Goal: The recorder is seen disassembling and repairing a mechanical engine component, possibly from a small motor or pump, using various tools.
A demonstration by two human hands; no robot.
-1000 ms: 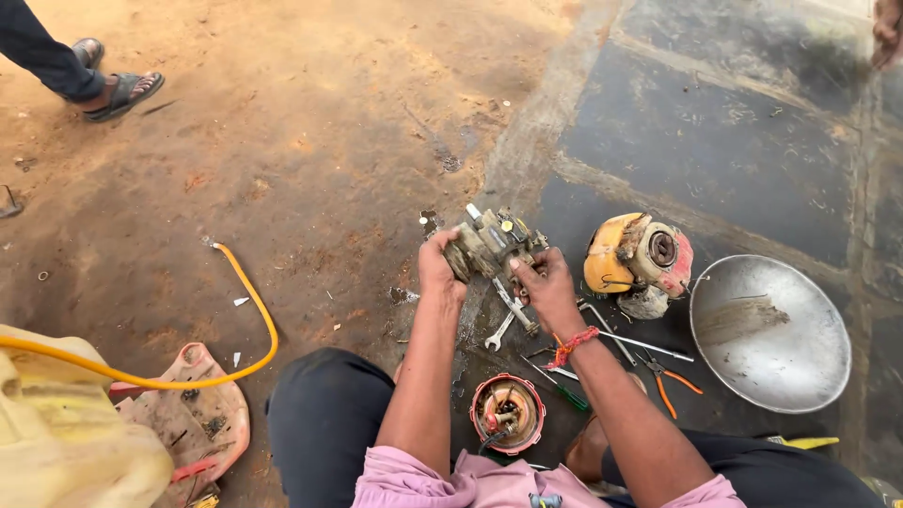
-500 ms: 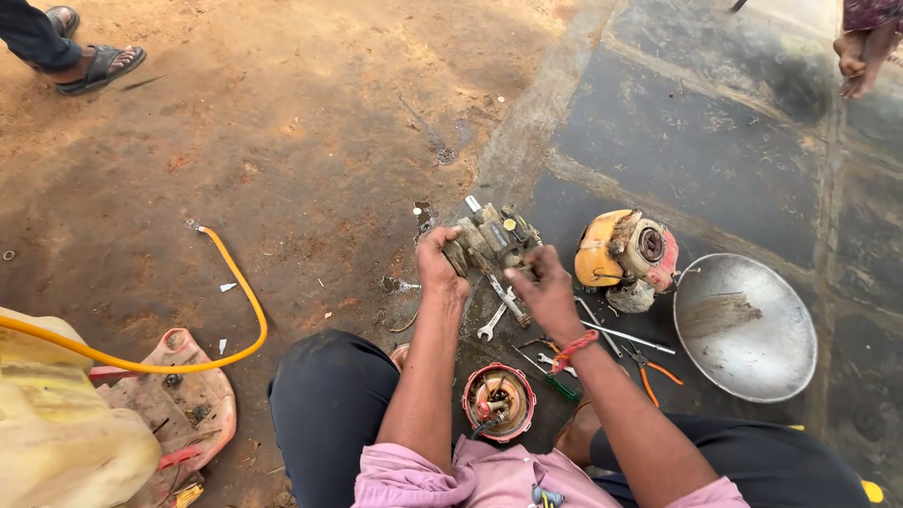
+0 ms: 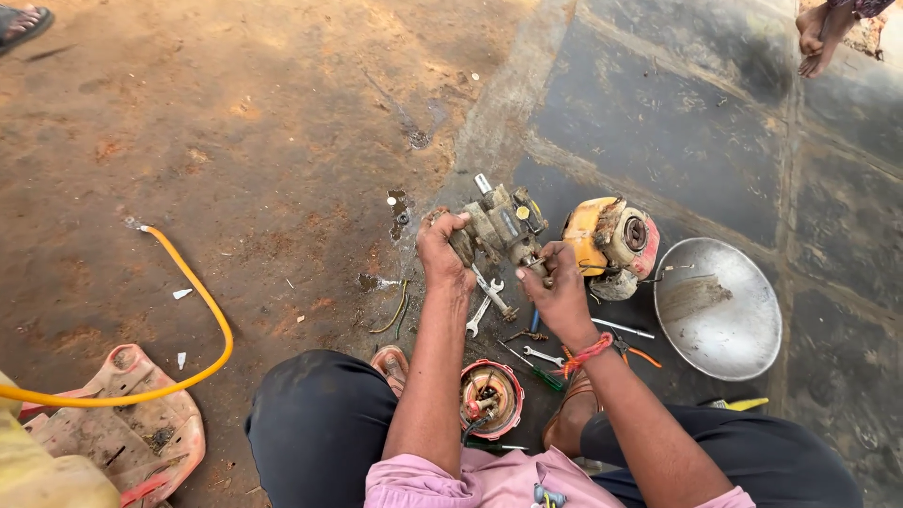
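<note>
1. At 8 o'clock from your hands, a yellow hose (image 3: 202, 310) curves over the dirt to a worn red cover (image 3: 141, 428), both well apart from the work.
2. Your left hand (image 3: 444, 252) is closed around the left end of the small grimy engine block (image 3: 499, 226), gripping it firmly; that grip seems meant to steady the block off the ground.
3. The engine block sits at 12 o'clock from your knees, held between both hands over the edge of the dark stone floor (image 3: 677, 132).
4. Your right hand (image 3: 557, 292) is curled on the block's lower right side, fingers pinched near a fitting; whether they hold a small tool I cannot tell.
5. Spanners (image 3: 484, 301) and pliers (image 3: 635, 353) lie just below, at 6 o'clock, likely kept within reach.
6. A round red-rimmed part (image 3: 491, 397) rests between your knees.
7. At 3 o'clock stands a yellow engine housing (image 3: 607, 240), and beside it a metal bowl (image 3: 720, 310).
</note>
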